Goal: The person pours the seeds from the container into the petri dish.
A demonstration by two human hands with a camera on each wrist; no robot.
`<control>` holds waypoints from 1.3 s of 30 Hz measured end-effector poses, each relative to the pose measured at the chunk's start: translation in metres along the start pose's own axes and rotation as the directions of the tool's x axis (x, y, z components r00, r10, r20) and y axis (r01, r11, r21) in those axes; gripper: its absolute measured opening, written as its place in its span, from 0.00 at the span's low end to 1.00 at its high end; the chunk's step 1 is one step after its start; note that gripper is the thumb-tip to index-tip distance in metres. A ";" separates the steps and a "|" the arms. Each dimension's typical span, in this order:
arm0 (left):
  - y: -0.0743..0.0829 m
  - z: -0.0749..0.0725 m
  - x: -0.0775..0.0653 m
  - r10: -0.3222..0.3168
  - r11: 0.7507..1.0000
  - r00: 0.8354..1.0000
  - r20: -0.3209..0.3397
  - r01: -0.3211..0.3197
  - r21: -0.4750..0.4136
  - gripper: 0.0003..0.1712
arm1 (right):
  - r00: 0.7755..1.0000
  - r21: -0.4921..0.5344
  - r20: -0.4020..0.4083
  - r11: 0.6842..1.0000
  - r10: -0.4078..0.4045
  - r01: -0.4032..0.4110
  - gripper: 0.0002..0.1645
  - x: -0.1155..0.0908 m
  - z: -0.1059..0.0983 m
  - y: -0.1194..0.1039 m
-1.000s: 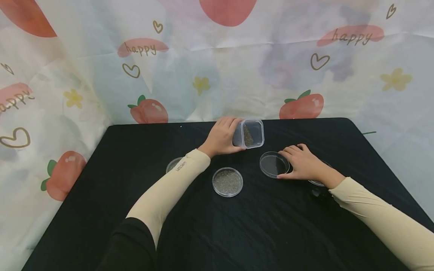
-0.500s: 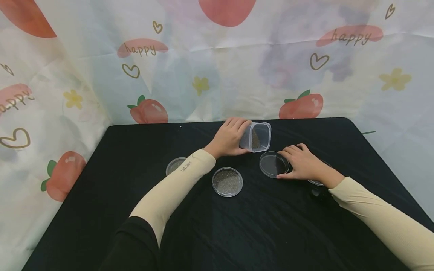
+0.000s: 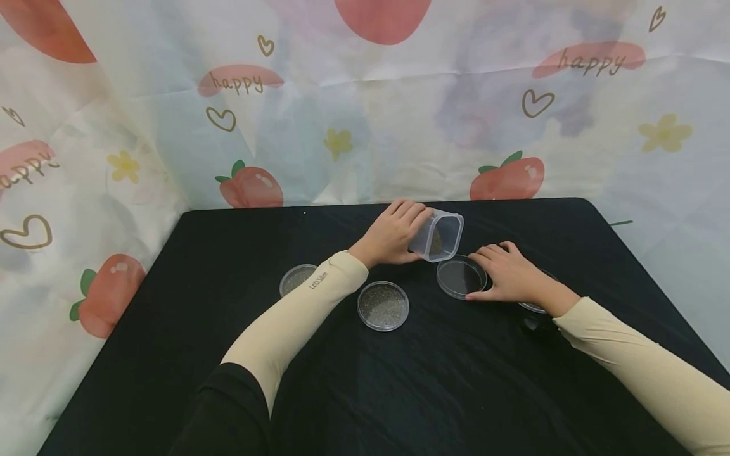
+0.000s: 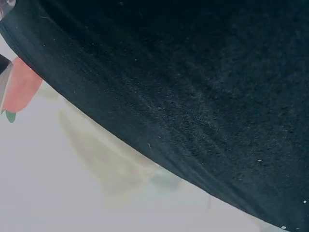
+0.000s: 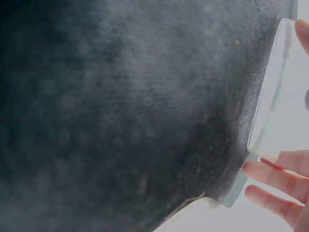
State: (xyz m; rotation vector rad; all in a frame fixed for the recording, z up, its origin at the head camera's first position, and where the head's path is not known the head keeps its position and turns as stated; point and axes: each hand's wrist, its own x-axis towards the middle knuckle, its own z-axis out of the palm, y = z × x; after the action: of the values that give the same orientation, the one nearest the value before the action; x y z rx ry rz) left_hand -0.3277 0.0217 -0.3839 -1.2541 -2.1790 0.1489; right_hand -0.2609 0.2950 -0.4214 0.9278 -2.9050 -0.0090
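My left hand [image 3: 390, 233] grips a clear squarish plastic tub [image 3: 445, 235], tilted so its mouth faces right. Dark grains lie along the tub's lower side. Its rim overlaps the back edge of a clear petri dish [image 3: 461, 277] on the table. No grains show in that dish. With thumb and fingers spread at its right rim, my right hand [image 3: 509, 273] holds the dish; in the right wrist view, fingers [image 5: 277, 176] show beside a clear edge. A second petri dish [image 3: 383, 306], filled with greyish grains, stands to the front left.
Another petri dish of grains [image 3: 296, 278] sits partly behind the left forearm. Beneath the right wrist, the rim of a further clear dish [image 3: 533, 308] peeks out. Black cloth [image 3: 399, 392] covers the table, and a printed curtain [image 3: 393, 126] hangs behind it.
My left hand has carried the tub right and slightly toward me, tipping its mouth further toward the petri dish. The right hand and the dishes have stayed put.
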 end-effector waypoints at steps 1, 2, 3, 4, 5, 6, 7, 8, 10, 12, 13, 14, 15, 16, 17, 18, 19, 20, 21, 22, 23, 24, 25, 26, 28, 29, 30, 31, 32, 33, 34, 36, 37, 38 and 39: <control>0.000 0.000 0.000 0.005 1.000 1.000 -0.002 -0.005 0.002 0.49 | 1.000 -0.001 -0.001 1.000 -0.001 0.001 0.52 0.000 0.000 0.000; 0.001 0.000 0.001 0.011 1.000 1.000 -0.004 -0.011 0.006 0.49 | 1.000 -0.001 0.003 1.000 0.002 -0.002 0.51 -0.001 -0.001 0.000; 0.001 0.000 0.001 0.017 1.000 1.000 -0.007 -0.017 0.008 0.49 | 1.000 -0.003 0.002 1.000 0.002 -0.002 0.51 -0.001 -0.001 -0.001; 0.001 0.000 0.002 0.022 1.000 1.000 -0.009 -0.022 0.009 0.49 | 1.000 -0.004 0.000 1.000 0.000 0.000 0.51 -0.001 -0.001 -0.001; 0.002 0.000 0.002 0.028 1.000 1.000 -0.011 -0.027 0.011 0.49 | 1.000 -0.004 -0.002 1.000 -0.001 0.001 0.50 -0.002 -0.002 -0.001; 0.002 0.000 0.002 0.034 0.999 0.999 -0.014 -0.034 0.015 0.49 | 1.000 -0.005 -0.006 1.000 -0.002 0.002 0.50 -0.002 -0.002 -0.001; 0.003 0.000 0.003 0.040 0.999 0.999 -0.015 -0.039 0.020 0.49 | 1.000 -0.006 -0.010 1.000 -0.004 0.003 0.50 -0.002 -0.002 -0.001; 0.003 -0.001 0.004 0.045 0.999 0.999 -0.014 -0.044 0.025 0.48 | 1.000 -0.007 -0.010 1.000 -0.003 0.003 0.50 -0.002 -0.001 -0.001; 0.004 -0.001 0.004 0.055 0.998 0.998 -0.011 -0.055 0.031 0.48 | 1.000 -0.010 -0.015 1.000 -0.008 0.007 0.51 -0.002 0.000 0.000; 0.005 -0.002 0.005 0.065 0.997 0.998 -0.011 -0.065 0.040 0.47 | 1.000 -0.013 -0.013 1.000 -0.006 0.006 0.52 -0.002 0.000 0.000; 0.006 -0.003 0.005 0.069 0.997 0.998 -0.010 -0.069 0.041 0.47 | 1.000 -0.015 -0.013 1.000 -0.005 0.005 0.52 -0.002 0.000 0.000; 0.006 -0.003 0.006 0.073 0.997 0.997 -0.009 -0.072 0.041 0.47 | 1.000 -0.015 -0.012 1.000 -0.005 0.005 0.52 -0.002 0.000 0.000; 0.006 -0.003 0.006 0.077 0.996 0.997 -0.009 -0.077 0.044 0.47 | 1.000 -0.015 -0.012 1.000 -0.006 0.005 0.52 -0.002 0.000 0.000; 0.007 -0.003 0.006 0.081 0.996 0.997 -0.007 -0.081 0.047 0.47 | 1.000 -0.015 -0.011 1.000 -0.005 0.005 0.52 -0.002 0.000 0.000; 0.007 -0.003 0.006 0.085 0.995 0.996 -0.004 -0.085 0.051 0.47 | 1.000 -0.015 -0.009 1.000 -0.003 0.003 0.51 -0.002 0.000 0.000; 0.007 -0.003 0.007 0.089 0.995 0.996 -0.001 -0.089 0.055 0.47 | 1.000 -0.015 -0.009 1.000 -0.003 0.003 0.51 -0.002 0.000 0.000; 0.007 -0.003 0.007 0.093 0.994 0.996 0.003 -0.093 0.056 0.47 | 1.000 -0.016 -0.009 1.000 -0.003 0.003 0.51 -0.002 0.000 0.000; 0.007 -0.003 0.007 0.096 0.993 0.995 0.008 -0.097 0.061 0.47 | 1.000 -0.017 -0.010 1.000 -0.004 0.004 0.51 -0.002 0.000 0.001; 0.008 -0.004 0.008 0.101 0.993 0.995 0.012 -0.101 0.067 0.47 | 1.000 -0.019 -0.010 1.000 -0.005 0.005 0.50 -0.002 0.000 0.001; 0.008 -0.004 0.008 0.104 0.992 0.994 0.017 -0.105 0.070 0.47 | 1.000 -0.022 -0.013 1.000 -0.007 0.006 0.50 -0.002 0.000 0.001; 0.008 -0.004 0.008 0.107 0.991 0.994 0.021 -0.108 0.073 0.47 | 1.000 -0.023 -0.016 1.000 -0.009 0.009 0.50 -0.002 0.001 0.001; 0.008 -0.004 0.008 0.109 0.991 0.994 0.026 -0.111 0.075 0.48 | 1.000 -0.025 -0.019 1.000 -0.011 0.010 0.50 -0.002 0.001 0.001; 0.008 -0.004 0.009 0.111 0.991 0.993 0.030 -0.113 0.075 0.48 | 1.000 -0.025 -0.022 1.000 -0.013 0.013 0.50 -0.002 0.001 0.001; 0.008 -0.004 0.009 0.112 0.990 0.993 0.033 -0.114 0.078 0.48 | 1.000 -0.024 -0.024 1.000 -0.015 0.014 0.51 -0.002 0.001 0.001; 0.009 -0.004 0.009 0.115 0.990 0.993 0.036 -0.117 0.076 0.49 | 1.000 -0.022 -0.022 1.000 -0.014 0.013 0.51 -0.002 0.002 0.002; 0.009 -0.004 0.010 0.116 0.990 0.993 0.037 -0.118 0.074 0.49 | 1.000 -0.021 -0.020 1.000 -0.014 0.014 0.51 -0.001 0.002 0.002; 0.009 -0.003 0.010 0.117 0.990 0.992 0.038 -0.119 0.074 0.49 | 1.000 -0.021 -0.017 1.000 -0.012 0.011 0.52 -0.001 0.002 0.002; 0.009 -0.003 0.010 0.118 0.990 0.992 0.037 -0.120 0.073 0.49 | 1.000 -0.021 -0.014 1.000 -0.010 0.010 0.52 -0.001 0.002 0.002; 0.010 -0.003 0.010 0.120 0.990 0.992 0.035 -0.122 0.075 0.50 | 1.000 -0.022 -0.012 1.000 -0.008 0.008 0.52 -0.001 0.001 0.001; 0.010 -0.002 0.010 0.122 0.989 0.992 0.035 -0.124 0.076 0.50 | 1.000 -0.022 -0.012 1.000 -0.008 0.008 0.52 -0.001 0.001 0.001; 0.010 -0.002 0.011 0.123 0.989 0.992 0.035 -0.125 0.078 0.50 | 1.000 -0.022 -0.012 1.000 -0.007 0.007 0.52 -0.001 0.001 0.001; 0.010 -0.003 0.011 0.127 0.988 0.991 0.036 -0.130 0.087 0.50 | 1.000 -0.025 -0.010 1.000 -0.005 0.005 0.51 -0.002 0.000 0.000; 0.010 -0.003 0.012 0.129 0.987 0.991 0.038 -0.132 0.089 0.50 | 1.000 -0.026 -0.010 1.000 -0.004 0.004 0.51 -0.002 0.000 0.000; 0.010 -0.003 0.012 0.131 0.987 0.991 0.040 -0.134 0.091 0.49 | 1.000 -0.026 -0.009 1.000 -0.003 0.003 0.51 -0.002 0.000 0.000; 0.010 -0.004 0.012 0.133 0.986 0.990 0.043 -0.137 0.094 0.49 | 1.000 -0.026 -0.006 1.000 -0.002 0.002 0.51 -0.002 -0.001 0.000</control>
State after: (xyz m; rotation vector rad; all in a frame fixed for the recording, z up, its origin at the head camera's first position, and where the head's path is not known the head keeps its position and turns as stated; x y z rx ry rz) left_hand -0.3221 0.0364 -0.3794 -1.3532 -2.0905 0.3307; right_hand -0.2593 0.2959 -0.4209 0.9250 -2.8917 -0.0436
